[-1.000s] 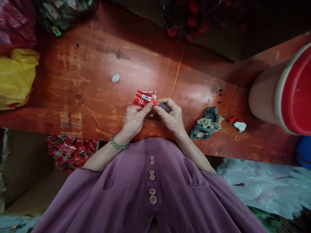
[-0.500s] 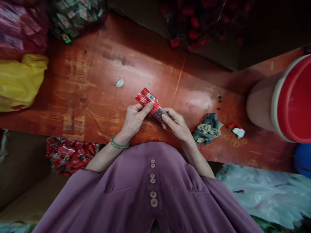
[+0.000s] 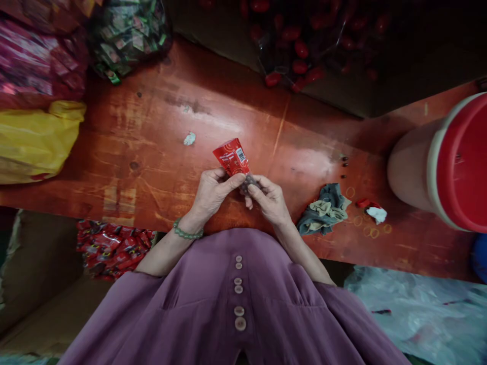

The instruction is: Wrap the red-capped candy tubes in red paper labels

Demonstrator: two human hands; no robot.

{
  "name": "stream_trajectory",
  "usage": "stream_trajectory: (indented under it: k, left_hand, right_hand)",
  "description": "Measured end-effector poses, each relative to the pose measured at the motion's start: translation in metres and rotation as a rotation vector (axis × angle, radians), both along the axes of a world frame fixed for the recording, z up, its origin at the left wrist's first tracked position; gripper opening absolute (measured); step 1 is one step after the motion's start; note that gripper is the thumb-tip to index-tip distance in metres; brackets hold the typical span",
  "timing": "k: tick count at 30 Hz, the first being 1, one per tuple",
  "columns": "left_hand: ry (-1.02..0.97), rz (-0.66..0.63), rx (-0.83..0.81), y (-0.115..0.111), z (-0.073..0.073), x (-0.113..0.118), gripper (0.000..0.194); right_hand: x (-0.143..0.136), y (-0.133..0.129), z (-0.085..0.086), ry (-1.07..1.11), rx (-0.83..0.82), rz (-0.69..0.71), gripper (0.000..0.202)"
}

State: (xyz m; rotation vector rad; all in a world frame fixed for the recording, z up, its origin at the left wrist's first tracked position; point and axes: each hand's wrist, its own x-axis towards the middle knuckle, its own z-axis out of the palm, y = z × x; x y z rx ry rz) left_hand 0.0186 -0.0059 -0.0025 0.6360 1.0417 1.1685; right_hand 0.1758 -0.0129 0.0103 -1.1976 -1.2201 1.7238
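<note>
A small red packet with a barcode and a clear lower part showing dark round pieces is held above the table's front edge. My left hand, with a green bead bracelet at its wrist, pinches the packet's middle from the left, thumb on top. From the right, my right hand closes on the clear lower end. The packet's wide red end points up and away from me. To the right of my right hand lies a crumpled grey and beige cloth.
On the red-brown table stands a bucket with a red lid at right, near rubber bands. Filled bags and a yellow bag are at left. A box of red packets sits below the edge; red items lie at the back.
The packet has turned more upright and its red end has spread wider. My right hand has moved slightly left, nearer my left hand. The whole view has shifted a little.
</note>
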Motion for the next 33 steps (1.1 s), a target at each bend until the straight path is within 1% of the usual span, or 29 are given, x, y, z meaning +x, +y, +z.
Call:
stream_trajectory:
  k: [2, 4, 7, 8, 9, 10, 13, 15, 17, 19, 21, 25, 27, 28, 29, 31, 33]
  left_hand:
    - [-0.068, 0.047, 0.021, 0.002, 0.002, 0.001, 0.027]
    - [-0.108, 0.073, 0.003, 0.003, 0.003, 0.002, 0.029]
    - [-0.146, 0.038, -0.034, 0.004, 0.004, 0.004, 0.034]
    - [-0.151, 0.028, -0.027, 0.004, 0.004, 0.004, 0.036]
    - [-0.148, 0.02, -0.014, 0.004, 0.005, 0.004, 0.036]
    - [-0.135, 0.009, 0.001, 0.004, 0.006, 0.003, 0.035]
    - [-0.087, -0.06, 0.008, 0.004, 0.01, 0.0, 0.026]
    - [-0.063, -0.082, -0.004, 0.005, 0.012, -0.003, 0.026]
    - [-0.066, -0.048, 0.006, 0.007, 0.015, -0.005, 0.033]
    - [-0.092, 0.003, 0.015, 0.009, 0.016, -0.006, 0.039]
    - [-0.118, 0.032, -0.001, 0.009, 0.015, -0.005, 0.04]
    - [-0.131, 0.063, -0.021, 0.01, 0.01, 0.001, 0.032]
    - [-0.127, 0.087, -0.022, 0.011, 0.008, 0.003, 0.031]
    - [-0.123, 0.102, -0.029, 0.012, 0.007, 0.005, 0.032]
    - [-0.119, 0.116, -0.038, 0.012, 0.006, 0.006, 0.034]
    - [-0.115, 0.104, -0.06, 0.013, 0.006, 0.007, 0.036]
    - [-0.111, 0.037, -0.077, 0.012, 0.006, 0.006, 0.037]
  right_hand:
    - [-0.004, 0.001, 0.003, -0.058, 0.033, -0.013, 0.031]
    - [-0.008, 0.001, 0.005, -0.155, 0.121, -0.032, 0.029]
    - [-0.013, -0.001, 0.006, -0.328, 0.325, -0.102, 0.024]
    - [-0.014, -0.002, 0.006, -0.363, 0.377, -0.128, 0.023]
    - [-0.015, -0.002, 0.005, -0.365, 0.394, -0.143, 0.022]
    - [-0.015, -0.002, 0.004, -0.328, 0.371, -0.141, 0.022]
    - [-0.015, -0.001, 0.002, -0.085, 0.164, -0.058, 0.021]
    - [-0.015, 0.001, 0.001, 0.025, 0.061, -0.024, 0.024]
    - [-0.015, 0.003, 0.002, 0.033, 0.043, -0.03, 0.028]
    - [-0.017, 0.003, 0.003, -0.012, 0.061, -0.029, 0.031]
    - [-0.019, 0.003, 0.005, -0.104, 0.126, -0.026, 0.029]
    - [-0.021, 0.002, 0.004, -0.388, 0.423, -0.085, 0.018]
    - [-0.02, 0.003, 0.002, -0.467, 0.52, -0.115, 0.017]
    - [-0.02, 0.004, 0.002, -0.474, 0.524, -0.119, 0.017]
    - [-0.019, 0.005, 0.001, -0.457, 0.494, -0.118, 0.018]
    - [-0.018, 0.007, -0.001, -0.345, 0.348, -0.095, 0.019]
    - [-0.018, 0.011, -0.001, -0.176, 0.158, -0.058, 0.023]
